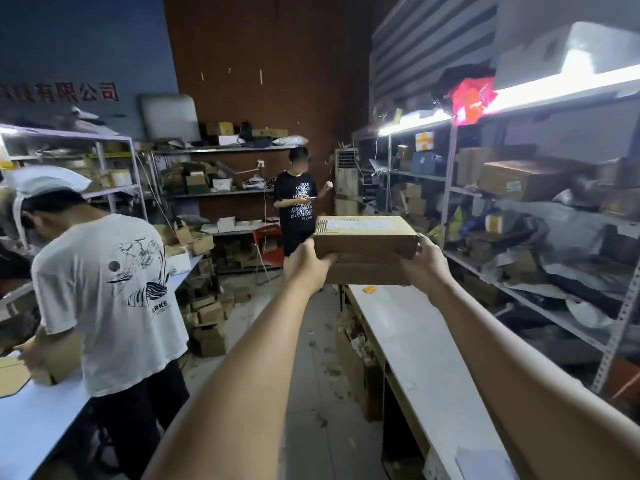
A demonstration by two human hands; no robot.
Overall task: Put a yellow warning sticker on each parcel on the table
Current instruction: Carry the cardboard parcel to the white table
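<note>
Both arms reach straight out, holding a stack of two flat brown cardboard parcels (365, 258) in the air above the far end of the long white desk (415, 341) on the right.

- Left grip (308, 268), a bare hand, clamps the stack's left end with fingers curled underneath.
- Right grip (427, 261) clamps the right end, thumb at the upper corner.
- Squeezing from both ends probably keeps the two boxes from sliding apart.
- The top face of the stack carries a white shipping label (349, 224). No yellow sticker is visible there, and the lower box's top is hidden.
- A small yellow item (370, 289) lies on the desk just below the stack. It may be the stickers, but it is too small to tell.

Judgement: the stack looks bound for the desk, and stickering has not yet begun.

Also present: a person in a white T-shirt (114, 289) at a left desk, a person in a black T-shirt (296, 206) beyond, and cluttered metal shelves (519, 202).
</note>
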